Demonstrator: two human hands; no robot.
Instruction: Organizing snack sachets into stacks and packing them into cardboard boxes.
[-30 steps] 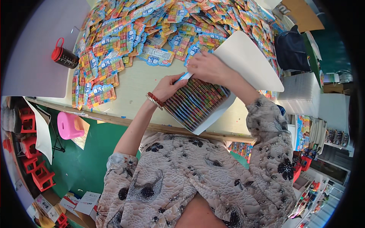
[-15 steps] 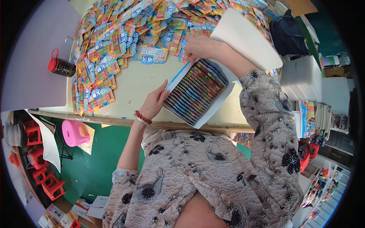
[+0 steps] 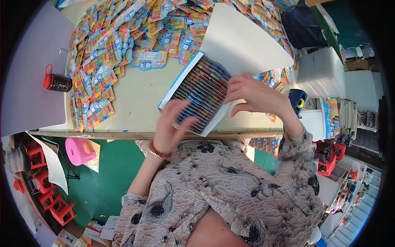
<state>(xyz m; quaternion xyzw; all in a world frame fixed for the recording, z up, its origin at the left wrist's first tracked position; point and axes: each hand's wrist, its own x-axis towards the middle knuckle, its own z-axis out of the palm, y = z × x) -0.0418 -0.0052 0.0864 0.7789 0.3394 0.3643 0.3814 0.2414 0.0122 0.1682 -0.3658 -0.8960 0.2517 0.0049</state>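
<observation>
One open box (image 3: 201, 92) of colourful packets is seen on the counter (image 3: 140, 99), near its front edge, with its white lid (image 3: 242, 41) folded back at the far end. The box's long axis is set diagonally, running from the near right toward the far left, and the packets inside are stood on edge in two rows along that axis. Two hands are counted over it. The left hand (image 3: 170, 127) is laid against the near end of the box, fingers spread wide, with nothing gripped. The right hand (image 3: 253, 94) is held at the box's right edge, fingers curled loosely; whether a packet is pinched cannot be told. Loose packets (image 3: 107, 61), too many to count, are heaped across the far counter. One dark mug (image 3: 55, 81) with a red handle is stood at the left, and one pink stool (image 3: 78, 150) on the floor below.
</observation>
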